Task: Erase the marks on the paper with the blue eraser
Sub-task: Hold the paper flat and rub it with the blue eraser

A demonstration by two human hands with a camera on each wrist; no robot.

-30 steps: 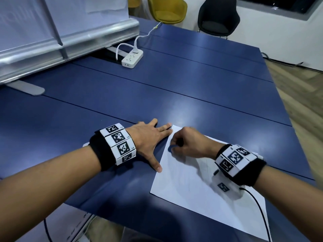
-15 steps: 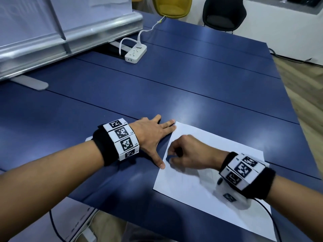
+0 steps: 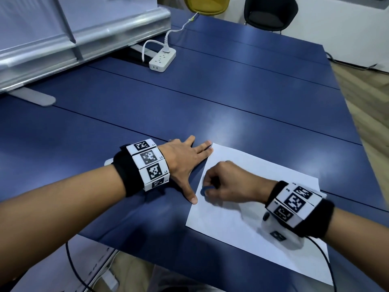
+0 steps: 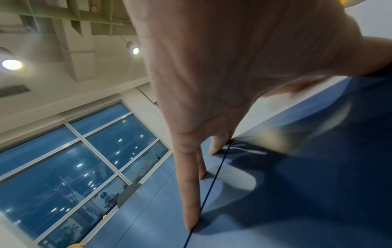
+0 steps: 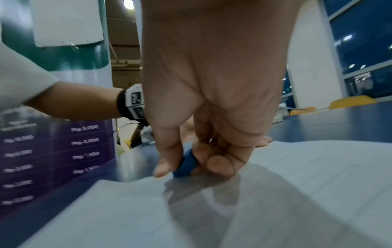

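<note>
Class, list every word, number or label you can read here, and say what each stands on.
"L2", "L3": beside the square markers on the left wristband.
"Php 5,000", "Php 3,000", "Php 1,500": on the purple banner, blurred, digits uncertain; other rows unreadable.
On the paper: faint marks, nothing legible.

Paper [image 3: 242,224] lies on the table [image 3: 147,114] at its near edge. Left hand [image 3: 181,163] rests just left of the sheet, right hand [image 3: 229,184] on it. Power strip [image 3: 162,60] sits far behind.
</note>
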